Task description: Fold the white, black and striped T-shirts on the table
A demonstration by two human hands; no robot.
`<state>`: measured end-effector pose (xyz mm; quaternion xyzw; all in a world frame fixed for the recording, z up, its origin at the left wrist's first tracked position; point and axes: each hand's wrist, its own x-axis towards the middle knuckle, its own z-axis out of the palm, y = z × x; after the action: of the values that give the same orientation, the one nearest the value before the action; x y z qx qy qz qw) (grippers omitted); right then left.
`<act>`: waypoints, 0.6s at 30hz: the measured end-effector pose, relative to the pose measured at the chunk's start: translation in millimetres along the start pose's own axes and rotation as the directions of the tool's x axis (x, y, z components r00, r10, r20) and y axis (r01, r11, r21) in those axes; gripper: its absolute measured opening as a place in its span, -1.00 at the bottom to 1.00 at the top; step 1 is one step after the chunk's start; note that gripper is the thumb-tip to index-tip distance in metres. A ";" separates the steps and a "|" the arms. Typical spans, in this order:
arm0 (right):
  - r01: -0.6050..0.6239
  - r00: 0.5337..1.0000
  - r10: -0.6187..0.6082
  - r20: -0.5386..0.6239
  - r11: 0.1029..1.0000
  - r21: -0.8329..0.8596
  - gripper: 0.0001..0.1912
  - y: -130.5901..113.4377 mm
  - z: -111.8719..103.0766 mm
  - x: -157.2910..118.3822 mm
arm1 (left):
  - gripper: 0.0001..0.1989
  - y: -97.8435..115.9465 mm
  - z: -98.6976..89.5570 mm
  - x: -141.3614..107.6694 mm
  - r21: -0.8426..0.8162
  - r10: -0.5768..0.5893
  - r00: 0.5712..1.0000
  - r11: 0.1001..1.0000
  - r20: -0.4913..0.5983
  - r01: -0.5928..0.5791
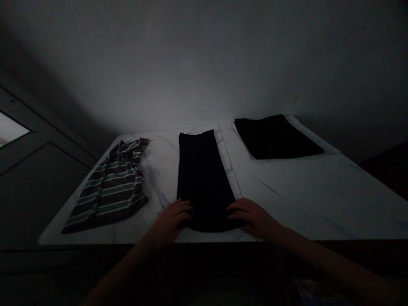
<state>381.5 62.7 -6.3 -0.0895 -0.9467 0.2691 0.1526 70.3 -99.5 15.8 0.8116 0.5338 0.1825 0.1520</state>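
Observation:
A black garment (204,178), folded into a long strip and possibly a pair of trousers, lies flat on the white marbled table (274,204). Its near end is rounded and comes close to the table's front edge. My left hand (172,219) has the left side of this near end, with the fingers curled over the cloth. On the opposite side, my right hand (253,216) holds the right near corner, fingers on top and the thumb hidden. Dim light hides the folds in the black cloth.
To the left lies a striped garment (111,182) in dark brown, green and white, its top bunched. At the back right, a folded black cloth (274,138) rests on something white. A grey wall (191,63) closes off the back; a panelled door (38,157) stands at left.

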 end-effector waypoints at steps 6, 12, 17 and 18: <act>-0.121 0.968 0.064 0.241 0.967 0.225 -0.53 -42.2 -36.8 -28.3 | -0.59 42.1 -14.7 -29.8 -0.403 -0.064 0.980 0.905 0.190 0.138; -0.439 0.870 0.493 -0.018 0.790 0.429 -0.75 -29.0 -60.6 26.7 | -0.74 34.6 -46.4 3.9 -0.696 -0.537 0.843 0.589 0.040 0.409; -0.499 0.657 0.609 -0.445 0.793 0.349 -0.64 62.0 -64.7 143.5 | -0.76 -51.8 -71.9 115.6 -0.670 -0.676 0.650 0.664 -0.347 0.333; -0.545 0.634 0.614 -0.469 0.786 0.292 -0.66 79.0 -62.9 163.8 | -0.80 -71.4 -72.9 137.6 -0.628 -0.689 0.610 0.684 -0.390 0.371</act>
<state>256.0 200.5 41.5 -0.4517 -0.7654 0.3246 0.3237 29.0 58.5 67.4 0.4388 0.7117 0.5014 0.2226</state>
